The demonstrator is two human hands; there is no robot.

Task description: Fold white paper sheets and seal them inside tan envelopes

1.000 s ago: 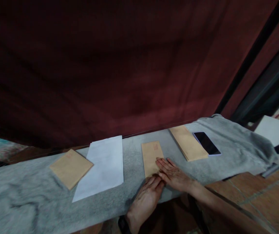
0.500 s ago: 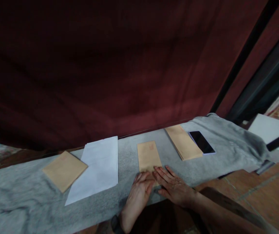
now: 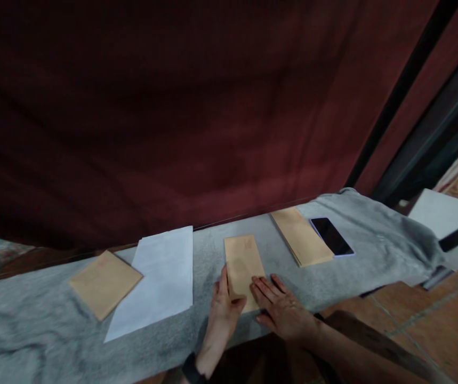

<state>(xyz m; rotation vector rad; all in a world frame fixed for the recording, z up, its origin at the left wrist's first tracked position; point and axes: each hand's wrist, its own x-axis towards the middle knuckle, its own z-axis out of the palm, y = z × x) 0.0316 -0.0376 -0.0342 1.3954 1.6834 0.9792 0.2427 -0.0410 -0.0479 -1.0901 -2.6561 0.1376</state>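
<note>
A tan paper envelope (image 3: 246,261) with a small reddish mark near its far right corner lies flat before me on a grey cloth. My left hand (image 3: 223,309) pinches its left edge, the thumb on top and the fingers along the side, the tips partly hidden. On the envelope's near right part rests my right hand (image 3: 282,309), fingers stretched out flat. To the right lies a stack of tan envelopes (image 3: 301,234). Another tan envelope (image 3: 106,285) sits at the left, its corner overlapping white paper sheets (image 3: 160,282).
A phone (image 3: 331,236) with a dark screen lies beside the envelope stack. The grey cloth (image 3: 37,330) covers a long narrow surface and is rumpled at both ends. Behind it hangs a dark red curtain (image 3: 197,133). A dark pole (image 3: 400,101) slants at the right, above a tiled floor (image 3: 436,306).
My left hand has shifted from lying over the envelope's near end to its left edge, now gripping there. The right hand has stayed almost in place.
</note>
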